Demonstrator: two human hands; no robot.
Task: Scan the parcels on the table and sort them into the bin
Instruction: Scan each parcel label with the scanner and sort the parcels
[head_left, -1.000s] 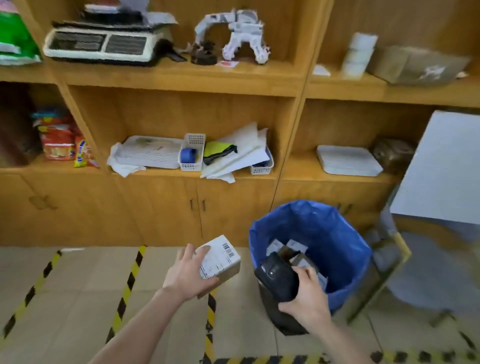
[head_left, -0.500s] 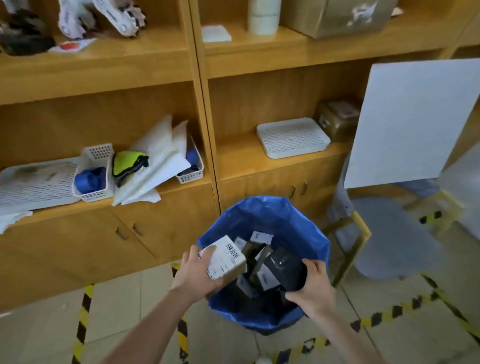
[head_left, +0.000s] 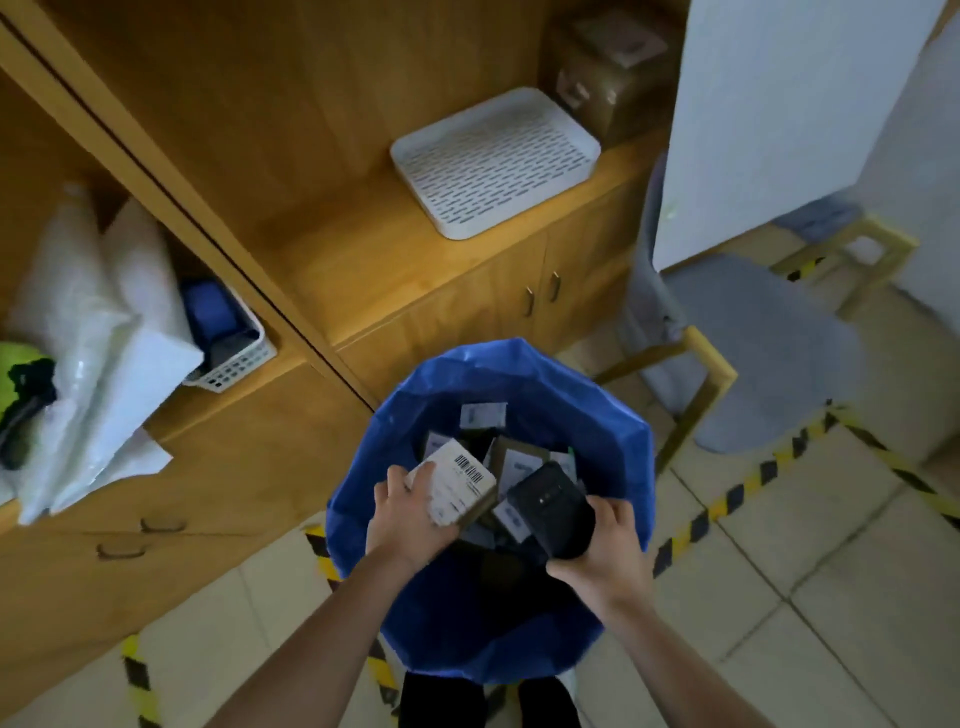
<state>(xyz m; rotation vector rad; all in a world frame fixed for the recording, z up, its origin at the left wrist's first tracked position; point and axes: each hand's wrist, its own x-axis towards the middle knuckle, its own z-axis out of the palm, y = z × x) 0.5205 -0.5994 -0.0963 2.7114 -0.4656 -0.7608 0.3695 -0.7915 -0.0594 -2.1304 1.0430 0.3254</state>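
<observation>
A small cardboard parcel (head_left: 460, 483) with a white barcode label sits in my left hand (head_left: 410, 512), which grips it from below over the mouth of the bin (head_left: 618, 441). The bin has a blue liner and stands on the floor right under me. Several labelled parcels (head_left: 511, 460) lie inside it. My right hand (head_left: 608, 545) holds a black handheld scanner (head_left: 556, 512) just to the right of the parcel, also above the bin opening.
A wooden shelf unit with cabinet doors (head_left: 540, 293) stands behind the bin. On it are a white perforated tray (head_left: 493, 161), a small white basket (head_left: 228, 358) and white mailer bags (head_left: 98, 332). A grey chair (head_left: 753, 353) and a white board (head_left: 769, 119) are to the right. Yellow-black tape (head_left: 753, 483) marks the floor.
I have stepped up to the bin and now look down into it. Both hands, with the parcel and the scanner, have moved from beside the bin to above its opening.
</observation>
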